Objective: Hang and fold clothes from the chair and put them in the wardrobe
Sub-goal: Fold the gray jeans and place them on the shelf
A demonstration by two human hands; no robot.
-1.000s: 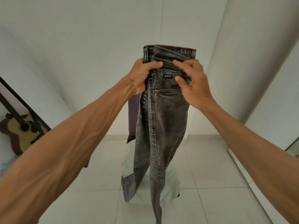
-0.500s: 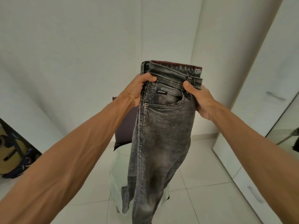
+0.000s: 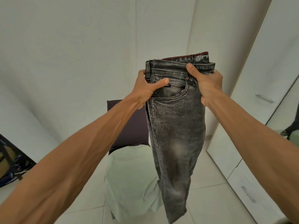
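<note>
Jeans (image 3: 176,126): grey washed denim, held up in the air in front of the chair (image 3: 129,125), the legs hanging together toward the floor.
Left hand (image 3: 148,88): grips the waistband edge, thumb lying across the pocket.
Right hand (image 3: 205,83): grips the other waistband edge, thumb on top.
Handling: I judge the cloth thick, limp and rather heavy, not fragile and not slippery.
Best hold: the waistband, where the seams are firm; for folding, take the leg ends too.
Wardrobe (image 3: 265,101): white doors at the right, near.
</note>
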